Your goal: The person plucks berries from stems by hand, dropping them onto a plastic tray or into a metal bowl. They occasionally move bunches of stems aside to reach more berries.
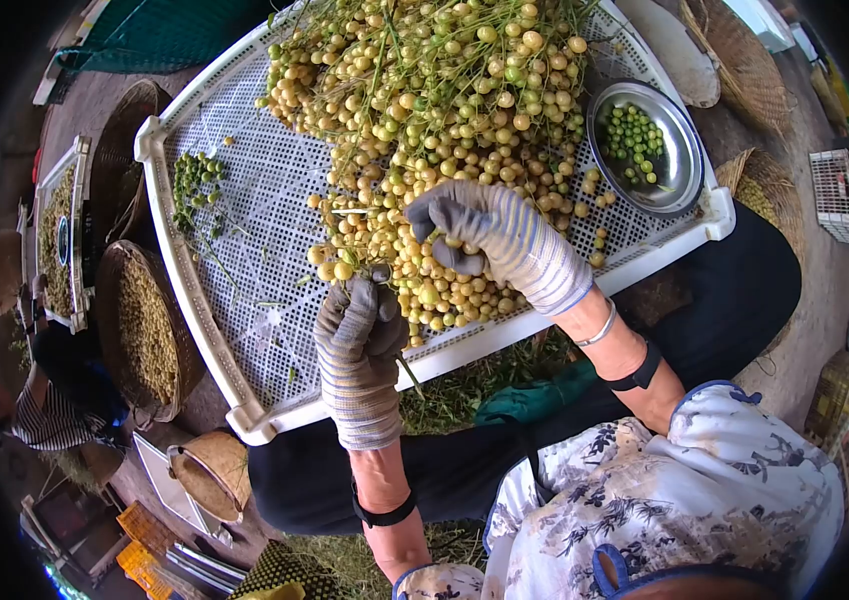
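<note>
My left hand (359, 325), in a striped knit glove with grey fingertips, is closed on a fruit sprig (342, 268). Its round yellow fruits show above the fingertips, and a green stem sticks out below. To its right, my right hand (489, 235), gloved the same way, hovers over loose yellow fruits (444, 295). Its fingers are curled, with a gap between fingertips and thumb; the palm is hidden. Both hands are above a white perforated tray (244, 210). A big heap of stemmed fruit (444, 90) covers the tray's far part.
A metal bowl (679, 185) of green fruits rests on the tray's right side. Small green fruits (196, 185) lie at its left. Woven baskets (176, 330) stand on the floor around it. Another person (59, 415) sits at the far left near a second tray (77, 170).
</note>
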`<state>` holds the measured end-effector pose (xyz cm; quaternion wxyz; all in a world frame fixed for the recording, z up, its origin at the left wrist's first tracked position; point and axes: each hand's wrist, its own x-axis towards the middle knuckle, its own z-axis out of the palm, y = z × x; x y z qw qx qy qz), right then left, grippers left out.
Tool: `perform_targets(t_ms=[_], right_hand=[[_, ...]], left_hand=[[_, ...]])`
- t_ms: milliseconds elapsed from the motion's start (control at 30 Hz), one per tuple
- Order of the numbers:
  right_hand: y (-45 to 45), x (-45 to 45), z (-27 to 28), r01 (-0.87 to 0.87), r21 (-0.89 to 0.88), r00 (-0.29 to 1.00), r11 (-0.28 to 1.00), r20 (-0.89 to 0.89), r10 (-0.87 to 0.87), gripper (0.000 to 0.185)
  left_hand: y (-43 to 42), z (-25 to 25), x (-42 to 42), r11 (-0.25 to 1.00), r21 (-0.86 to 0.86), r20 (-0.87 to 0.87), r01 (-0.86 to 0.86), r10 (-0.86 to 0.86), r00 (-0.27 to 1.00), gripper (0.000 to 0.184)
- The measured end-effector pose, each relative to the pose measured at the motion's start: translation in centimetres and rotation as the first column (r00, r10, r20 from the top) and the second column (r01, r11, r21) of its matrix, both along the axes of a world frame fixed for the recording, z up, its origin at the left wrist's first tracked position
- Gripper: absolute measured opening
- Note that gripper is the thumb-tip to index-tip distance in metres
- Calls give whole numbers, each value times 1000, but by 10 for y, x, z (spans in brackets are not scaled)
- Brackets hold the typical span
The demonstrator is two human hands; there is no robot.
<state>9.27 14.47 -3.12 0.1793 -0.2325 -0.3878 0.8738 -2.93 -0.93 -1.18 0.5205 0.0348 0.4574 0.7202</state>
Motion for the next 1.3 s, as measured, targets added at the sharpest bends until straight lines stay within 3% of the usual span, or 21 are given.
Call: perform_targets(t_ms=[67, 133, 200, 300, 400, 533, 700, 800, 833, 933, 967, 1000, 1067, 1167, 1267, 1300], right_hand=[[0, 6, 5, -187, 71, 982, 980, -13, 189, 35], [-6, 5, 16, -275, 222, 952, 936, 196, 233, 40], [-11, 2, 18, -296, 150, 935, 943, 246, 254, 35], [-14, -2, -2, -99, -201, 995, 975, -30, 95, 28], [-16, -2, -6, 31, -226, 998, 974, -50, -43, 21], [-8, -2, -10, 87, -87, 996, 992, 3, -87, 21], [-7, -1, -4, -224, 21, 972, 974, 79, 222, 34], [-7, -2, 3, -255, 115, 964, 960, 100, 244, 35], [-10, -9, -9, -214, 240, 976, 947, 86, 199, 47], [-6, -8, -15, -266, -36, 964, 963, -39, 264, 44], [-8, -9, -8, -178, -158, 984, 971, -53, 172, 41], [-1, -6, -14, -264, -161, 957, 951, -165, 238, 41], [2, -7, -17, -131, -136, 988, 982, -97, 118, 44], [-9, 1, 5, -68, -73, 994, 995, 82, 74, 49], [-10, 11, 10, -335, 40, 932, 941, 160, 325, 28], [-13, 8, 10, -324, -65, 928, 944, 170, 330, 30]], left_hand=[[3, 3, 1, 1000, -22, -93, -21, 18, 995, 22], [5, 3, 6, 996, -78, -141, -51, 39, 989, 22], [7, 2, 8, 992, -109, -178, -59, 40, 983, 22], [2, 2, 8, 997, -81, -140, -3, -9, 990, 23], [3, 6, 10, 998, -55, -88, 30, -35, 995, 23], [-6, 0, 0, 995, 48, 12, 86, -86, 996, 24], [-7, -5, -2, 996, 65, -28, 63, -62, 998, 24], [-6, -1, 1, 996, 27, -48, 79, -78, 996, 24], [-4, 1, 3, 996, 6, -54, 90, -89, 995, 24], [-5, 4, 4, 998, 1, -7, 64, -64, 998, 24], [-7, 2, 1, 996, 35, 27, 88, -89, 996, 24], [-9, 1, 0, 996, 55, 51, 76, -79, 996, 24], [-10, -1, -3, 994, 94, 99, 58, -68, 993, 24], [-10, -5, -10, 988, 136, 84, 66, -78, 993, 28], [-4, -1, -5, 997, 74, 27, 8, -10, 1000, 29], [-4, -1, -4, 999, 53, 6, -2, 2, 1000, 29]])
